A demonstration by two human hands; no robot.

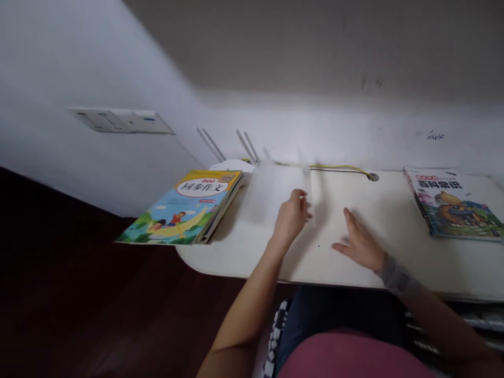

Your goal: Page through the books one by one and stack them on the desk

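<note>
White sheet (275,191), blurred, lies mid-desk toward the back edge; the left hand (290,216) pinches its right side while the right hand (360,242) rests flat, fingers spread, on the desk (236,252) beside it.

Left arm (252,310) bare and reaching forward, left grip (290,216) with fingers curled toward thumb, too blurred to judge closure; right forearm (433,312) angled in from the right, right grip (360,242) flat, palm down, fingers spread.

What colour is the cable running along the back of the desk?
The cable is yellow; the head view shows it best.
</note>
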